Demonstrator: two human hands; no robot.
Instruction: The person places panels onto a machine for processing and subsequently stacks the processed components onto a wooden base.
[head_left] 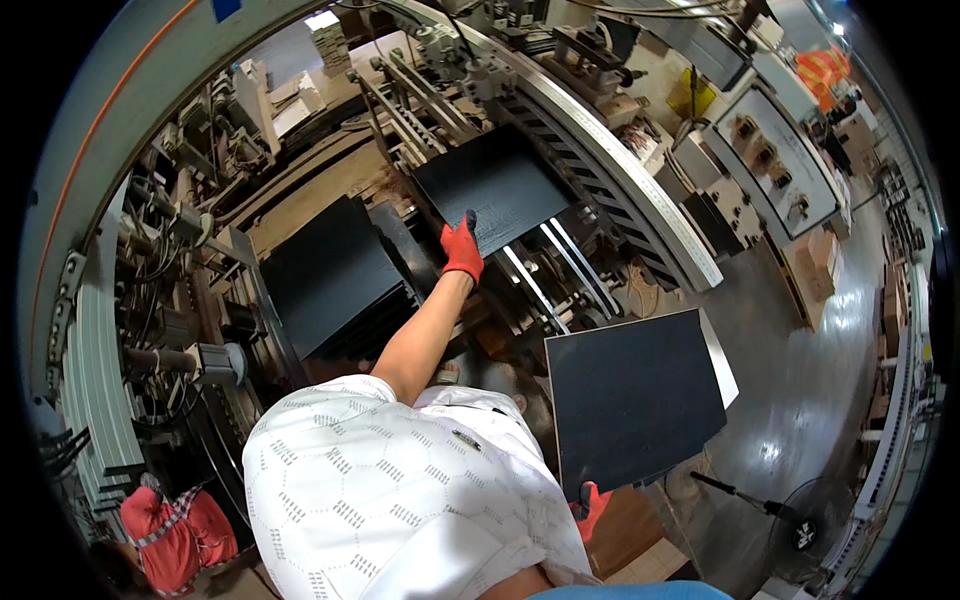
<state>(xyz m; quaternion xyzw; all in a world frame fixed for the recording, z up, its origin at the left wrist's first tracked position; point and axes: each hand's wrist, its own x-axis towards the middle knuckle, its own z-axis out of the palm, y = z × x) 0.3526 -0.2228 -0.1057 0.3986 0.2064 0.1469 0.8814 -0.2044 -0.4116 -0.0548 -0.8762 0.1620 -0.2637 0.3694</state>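
My left hand (462,250), in a red glove with dark fingertips, is closed at the near edge of a black rectangular panel (500,185) lying on the machine's rails. Its thumb is on top, and its other fingers are mostly hidden. Low on the right, my right hand (590,508), also red-gloved, grips the near corner of a second black panel (637,400). Part of that hand is hidden by the panel. Left of my left forearm stands a stack of similar black panels (335,270).
Two bright metal rails (580,270) run under the machine-held panel, beside a long curved light beam (630,150). A control box (775,160) stands at the far right. A black fan (800,530) is at the lower right. Another person in red (180,535) is at the lower left.
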